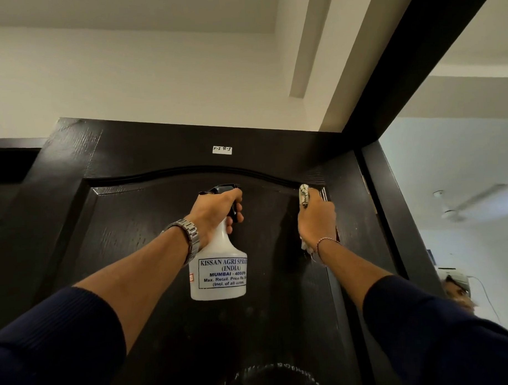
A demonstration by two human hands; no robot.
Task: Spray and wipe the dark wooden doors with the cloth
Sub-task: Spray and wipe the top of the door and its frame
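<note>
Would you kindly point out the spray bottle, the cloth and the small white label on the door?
spray bottle (217, 251): head view, on its white body above the printed label.
cloth (304, 194): head view, on the end above the right hand.
label (222, 149): head view, on its centre.

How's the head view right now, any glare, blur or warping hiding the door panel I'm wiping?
Head view: sharp at both hands; wide-angle bends the door frame. The dark door shows soft sheen, no hard glare. The right hand with the cloth casts a shadow leftward. The bottle label is readable.
</note>
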